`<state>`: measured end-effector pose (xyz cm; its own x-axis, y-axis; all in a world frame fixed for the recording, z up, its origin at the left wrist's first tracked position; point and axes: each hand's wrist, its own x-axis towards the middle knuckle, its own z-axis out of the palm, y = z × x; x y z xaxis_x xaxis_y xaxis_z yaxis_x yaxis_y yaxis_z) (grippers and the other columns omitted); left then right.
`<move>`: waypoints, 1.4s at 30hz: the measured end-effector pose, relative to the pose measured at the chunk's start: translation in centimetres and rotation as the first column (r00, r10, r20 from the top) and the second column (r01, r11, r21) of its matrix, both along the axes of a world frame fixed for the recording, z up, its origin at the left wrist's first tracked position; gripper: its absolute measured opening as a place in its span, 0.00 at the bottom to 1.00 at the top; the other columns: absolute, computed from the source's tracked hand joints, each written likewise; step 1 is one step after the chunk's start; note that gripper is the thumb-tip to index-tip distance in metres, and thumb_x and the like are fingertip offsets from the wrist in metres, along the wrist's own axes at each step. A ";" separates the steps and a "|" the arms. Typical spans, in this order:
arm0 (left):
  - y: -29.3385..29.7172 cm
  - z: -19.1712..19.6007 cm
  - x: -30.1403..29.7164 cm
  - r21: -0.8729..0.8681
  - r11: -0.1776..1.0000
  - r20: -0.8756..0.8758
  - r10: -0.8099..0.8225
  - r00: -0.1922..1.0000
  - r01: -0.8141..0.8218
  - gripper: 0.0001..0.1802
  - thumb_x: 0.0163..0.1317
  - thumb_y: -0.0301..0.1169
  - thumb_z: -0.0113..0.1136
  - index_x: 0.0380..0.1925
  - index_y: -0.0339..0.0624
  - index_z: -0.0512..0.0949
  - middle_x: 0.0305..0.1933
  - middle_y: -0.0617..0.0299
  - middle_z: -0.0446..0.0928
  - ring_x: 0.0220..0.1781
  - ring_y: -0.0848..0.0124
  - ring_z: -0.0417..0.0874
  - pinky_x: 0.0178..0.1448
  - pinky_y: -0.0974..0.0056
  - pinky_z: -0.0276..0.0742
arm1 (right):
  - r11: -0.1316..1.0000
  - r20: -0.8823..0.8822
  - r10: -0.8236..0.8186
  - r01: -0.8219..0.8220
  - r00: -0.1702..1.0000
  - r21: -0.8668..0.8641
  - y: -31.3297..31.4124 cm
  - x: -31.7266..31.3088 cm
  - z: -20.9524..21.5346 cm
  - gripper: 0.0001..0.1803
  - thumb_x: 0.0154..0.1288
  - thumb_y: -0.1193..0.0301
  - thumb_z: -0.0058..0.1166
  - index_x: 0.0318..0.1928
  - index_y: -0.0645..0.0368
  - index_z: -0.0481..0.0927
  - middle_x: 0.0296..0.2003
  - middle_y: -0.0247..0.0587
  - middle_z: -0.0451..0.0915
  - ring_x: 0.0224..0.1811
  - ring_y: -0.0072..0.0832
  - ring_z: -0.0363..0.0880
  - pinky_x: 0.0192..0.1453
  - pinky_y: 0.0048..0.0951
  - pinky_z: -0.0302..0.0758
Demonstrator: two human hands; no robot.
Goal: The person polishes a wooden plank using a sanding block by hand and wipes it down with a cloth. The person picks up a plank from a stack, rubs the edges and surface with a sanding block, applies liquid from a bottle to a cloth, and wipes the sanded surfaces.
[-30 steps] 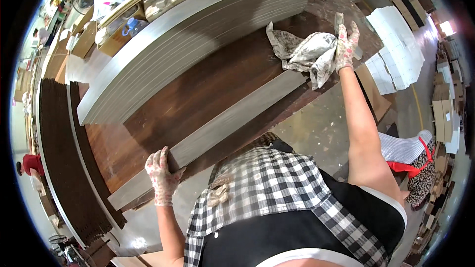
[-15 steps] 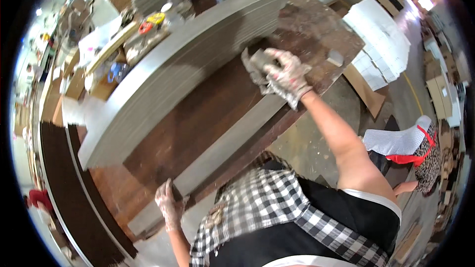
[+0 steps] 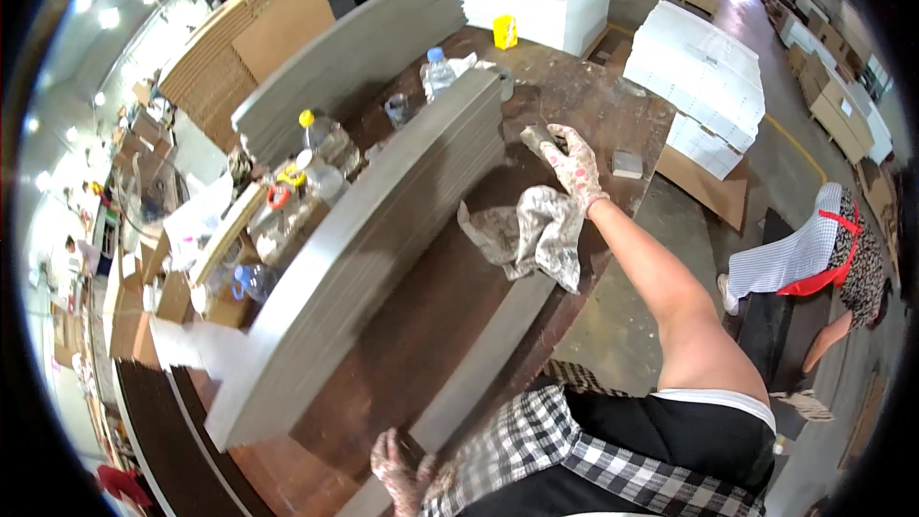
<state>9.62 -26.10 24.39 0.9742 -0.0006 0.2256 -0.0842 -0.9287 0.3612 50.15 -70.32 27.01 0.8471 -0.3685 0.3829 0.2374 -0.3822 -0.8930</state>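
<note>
A long, narrow grey strip [image 3: 493,340] lies along the near edge of the brown table [image 3: 392,325]. My left hand [image 3: 400,474], in a thin spotted glove, grips the strip near its near end, fingers at one edge and thumb at the other. Farther off, my right hand [image 3: 574,165], gloved alike, is closed on a small greyish block [image 3: 539,141] above the tabletop. A stained, crumpled rag [image 3: 541,230] lies below that hand, draped over the strip's far end; whether the wrist touches it I cannot tell.
A tall stack of grey strips [image 3: 383,220] stands left of my hands. Behind it are plastic bottles [image 3: 325,144] and a yellow container [image 3: 505,33]. A small pale block [image 3: 628,165] rests near the right edge. Another person [image 3: 814,249] bends on the right, beside white stacks [image 3: 694,67].
My right hand has parted from the rag, which now lies over the strip, and keeps the small block. The view has shifted; my left hand still grips the strip.
</note>
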 end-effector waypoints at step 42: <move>-0.9 3.9 5.2 -0.246 0.967 0.088 -0.049 0.995 0.070 0.25 0.52 0.23 0.66 0.53 0.43 0.76 0.51 0.53 0.79 0.52 0.52 0.79 0.57 0.52 0.74 | 0.425 -0.347 0.203 -0.402 0.916 -0.811 -1.3 -4.5 0.3 0.36 0.58 0.44 0.62 0.59 0.57 0.77 0.59 0.54 0.75 0.63 0.44 0.74 0.67 0.40 0.71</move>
<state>14.85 -26.95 28.32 0.9528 0.0079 0.3034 -0.1748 -0.8029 0.5700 45.63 -71.66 27.34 0.9169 0.3535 0.1855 0.3867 -0.9018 -0.1927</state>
